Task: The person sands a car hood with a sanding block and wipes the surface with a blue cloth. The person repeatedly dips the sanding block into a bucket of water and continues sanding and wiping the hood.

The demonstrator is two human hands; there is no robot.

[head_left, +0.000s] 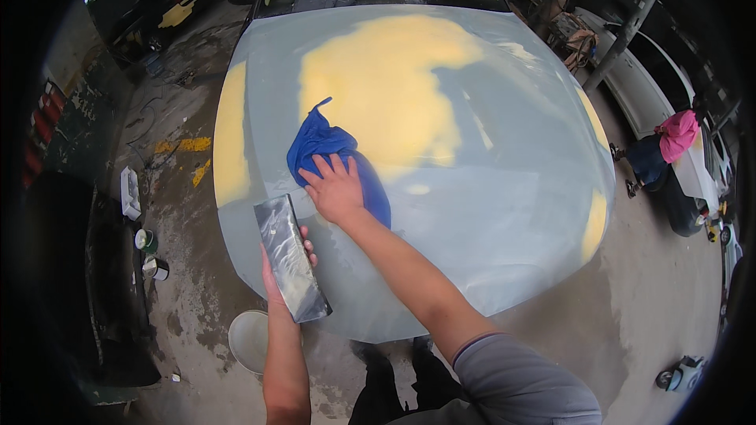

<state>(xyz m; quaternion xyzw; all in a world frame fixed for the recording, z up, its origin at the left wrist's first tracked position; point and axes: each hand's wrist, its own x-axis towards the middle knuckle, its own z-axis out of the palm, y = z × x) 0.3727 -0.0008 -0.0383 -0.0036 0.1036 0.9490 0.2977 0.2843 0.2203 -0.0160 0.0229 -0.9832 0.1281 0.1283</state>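
Observation:
A grey car hood [504, 220] with pale yellow patches [362, 79] fills the middle of the head view. My right hand [335, 185] lies on a crumpled blue cloth [319, 138] on the hood, fingers spread; part of the cloth is hidden under it. My left hand [272, 275] grips a long rectangular block [291, 260] with a wet, glossy dark-grey face, over the hood's lower left part, left of the cloth.
A white bucket [246, 342] stands at lower left, near cans [146, 240] and a white tray [130, 193]. A person in pink [677, 138] crouches beside a white car [630, 86] at right. A pole [634, 24] rises behind. A wheeled object [681, 374] sits at lower right.

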